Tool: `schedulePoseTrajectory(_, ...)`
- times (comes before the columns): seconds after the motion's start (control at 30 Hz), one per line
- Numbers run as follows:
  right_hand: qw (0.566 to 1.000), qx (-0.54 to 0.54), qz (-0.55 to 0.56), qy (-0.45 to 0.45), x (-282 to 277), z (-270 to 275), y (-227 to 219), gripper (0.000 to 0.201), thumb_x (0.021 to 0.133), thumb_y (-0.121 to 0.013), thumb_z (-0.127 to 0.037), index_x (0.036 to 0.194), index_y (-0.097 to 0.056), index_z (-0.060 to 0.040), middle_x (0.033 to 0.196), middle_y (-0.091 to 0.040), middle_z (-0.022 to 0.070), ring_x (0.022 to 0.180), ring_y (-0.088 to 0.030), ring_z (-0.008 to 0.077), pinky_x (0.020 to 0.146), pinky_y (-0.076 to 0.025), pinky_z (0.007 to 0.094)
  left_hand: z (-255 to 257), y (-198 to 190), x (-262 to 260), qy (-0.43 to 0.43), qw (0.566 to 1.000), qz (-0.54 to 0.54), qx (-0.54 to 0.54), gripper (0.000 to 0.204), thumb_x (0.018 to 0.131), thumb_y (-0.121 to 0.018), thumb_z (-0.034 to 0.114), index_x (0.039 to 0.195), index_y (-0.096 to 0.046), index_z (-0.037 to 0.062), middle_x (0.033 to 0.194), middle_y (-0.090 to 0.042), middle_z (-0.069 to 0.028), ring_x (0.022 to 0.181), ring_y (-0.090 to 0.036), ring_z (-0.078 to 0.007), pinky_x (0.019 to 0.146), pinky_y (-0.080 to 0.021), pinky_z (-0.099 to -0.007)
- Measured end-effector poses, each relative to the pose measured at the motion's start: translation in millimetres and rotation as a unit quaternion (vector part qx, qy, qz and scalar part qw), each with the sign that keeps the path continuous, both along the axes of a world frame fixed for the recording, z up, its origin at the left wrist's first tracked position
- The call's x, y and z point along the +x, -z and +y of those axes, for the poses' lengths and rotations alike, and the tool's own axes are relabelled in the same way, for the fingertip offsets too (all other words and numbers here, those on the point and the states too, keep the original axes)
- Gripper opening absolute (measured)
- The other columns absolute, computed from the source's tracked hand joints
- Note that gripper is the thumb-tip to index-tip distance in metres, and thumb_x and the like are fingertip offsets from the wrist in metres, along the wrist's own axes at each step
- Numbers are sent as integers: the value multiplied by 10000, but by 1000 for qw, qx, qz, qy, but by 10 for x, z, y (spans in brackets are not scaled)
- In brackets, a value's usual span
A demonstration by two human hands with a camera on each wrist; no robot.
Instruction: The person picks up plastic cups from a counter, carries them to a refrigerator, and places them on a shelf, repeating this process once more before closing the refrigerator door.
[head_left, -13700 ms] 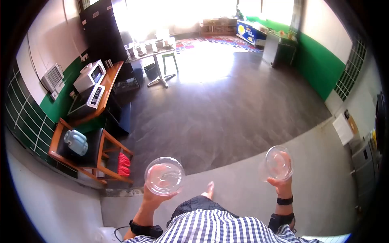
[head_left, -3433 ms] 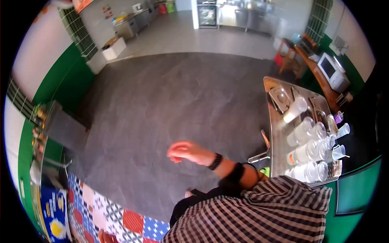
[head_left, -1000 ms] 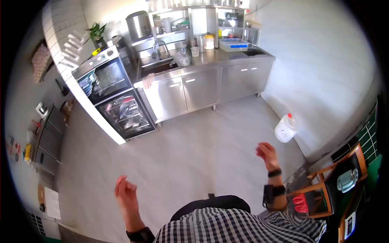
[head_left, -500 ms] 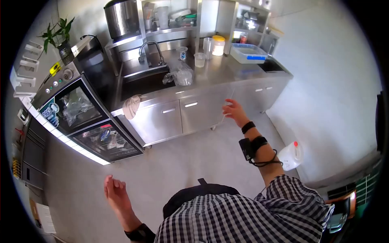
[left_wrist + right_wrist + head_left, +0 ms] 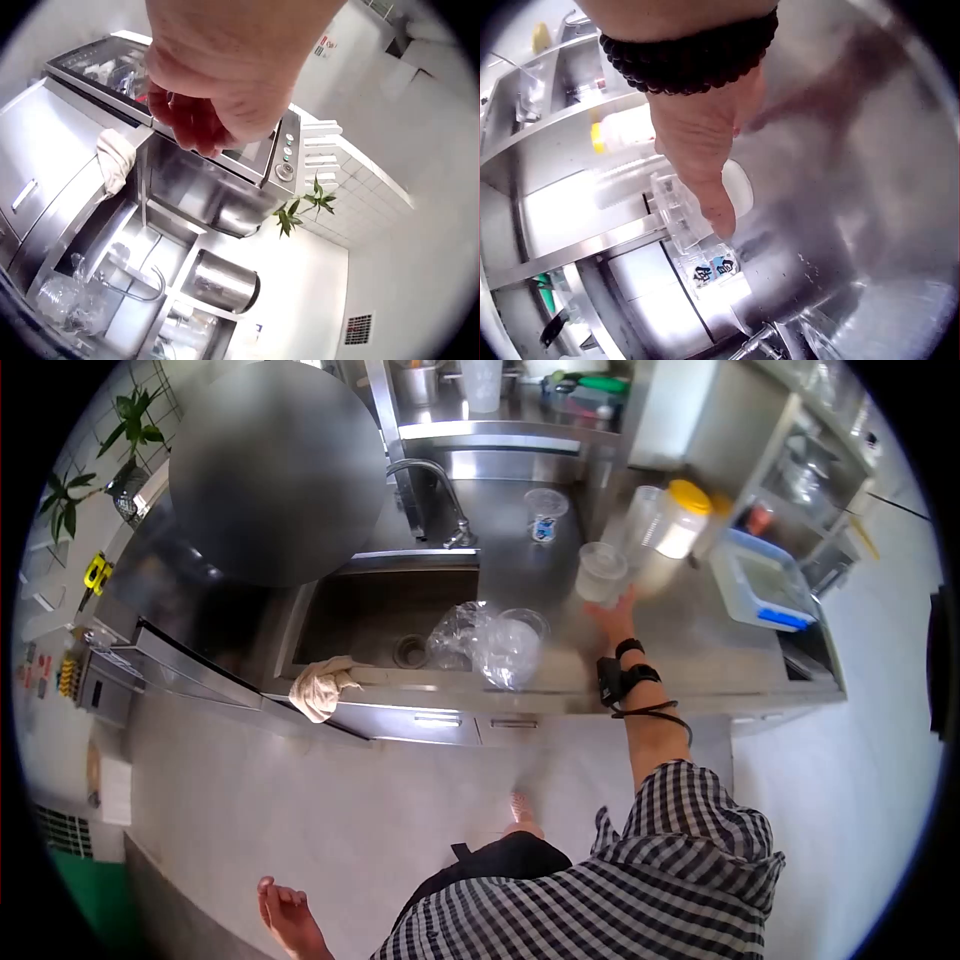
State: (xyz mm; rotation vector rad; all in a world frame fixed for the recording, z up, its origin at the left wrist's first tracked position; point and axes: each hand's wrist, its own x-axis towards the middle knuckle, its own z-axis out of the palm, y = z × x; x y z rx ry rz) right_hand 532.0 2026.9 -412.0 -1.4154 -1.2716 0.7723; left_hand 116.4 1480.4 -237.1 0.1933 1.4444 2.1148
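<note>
At the sink counter, my right hand (image 5: 614, 622) reaches to a clear plastic cup (image 5: 602, 572), thumb and a finger spread at its near side. In the right wrist view, the thumb of this hand (image 5: 705, 142) lies in front of the cup (image 5: 739, 187); the other fingers are mostly hidden, so a firm grip cannot be made out. My left hand (image 5: 288, 918) hangs low at the left, well away from the counter. The left wrist view shows this hand (image 5: 217, 90) empty, its fingers loosely curled.
Beside the cup stand a tall clear cup (image 5: 642, 520) and a yellow-lidded jar (image 5: 684, 522). A labelled cup (image 5: 545, 518), clear plastic bag (image 5: 462, 634), sink (image 5: 385, 610), cloth (image 5: 322, 688) and lidded box (image 5: 765, 580) are around. A large blurred grey disc covers the upper left.
The view has moved from the open floor up to the counter. My right hand has gone forward to the cup; my left hand has dropped lower in the view, still empty.
</note>
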Motion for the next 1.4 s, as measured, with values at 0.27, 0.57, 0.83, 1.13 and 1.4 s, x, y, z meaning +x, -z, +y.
schedulePoseTrajectory(0.27,991,129,-16,6,-146,440,-59,1004,501,-792,-83,1291,-175,-25,1259,-321,119,1148,-360,247,959,-318,352,636,-271,495,-86,993,51,-69,157,866,-482,125,1015,-503,76,637,-443,30,579,-422,-50,533,-367,-207)
schedulePoseTrajectory(0.57,992,114,-17,-55,193,437,-12,606,690,-655,-101,1213,-370,10,1237,-389,118,1136,-383,232,961,-311,334,669,-313,640,-126,989,40,-65,106,859,-469,72,949,-512,35,613,-391,22,564,-362,-64,525,-317,-215)
schedulePoseTrajectory(0.83,980,87,-123,-127,707,-716,-1348,308,803,-546,-115,1074,-532,32,1064,-549,143,928,-526,188,830,-410,311,-84,-235,488,-181,981,37,-59,148,847,-477,69,951,-535,-20,638,-438,-4,595,-418,-85,567,-364,-232)
schedulePoseTrajectory(1.13,962,53,-14,-269,-506,-2661,-2403,520,806,-547,-118,1260,-336,22,1220,-439,159,1074,-457,237,930,-328,335,-3122,77,547,-408,911,56,24,141,857,-470,75,923,-567,-3,585,-403,5,561,-383,-90,532,-317,-228)
schedulePoseTrajectory(1.4,759,3,160,-631,-2914,-4516,-2312,606,741,-604,-137,1253,-332,40,1239,-407,137,1126,-407,245,968,-296,388,-5665,138,924,-625,767,74,124,129,847,-500,58,922,-585,-5,537,-332,41,492,-282,-56,462,-244,-213)
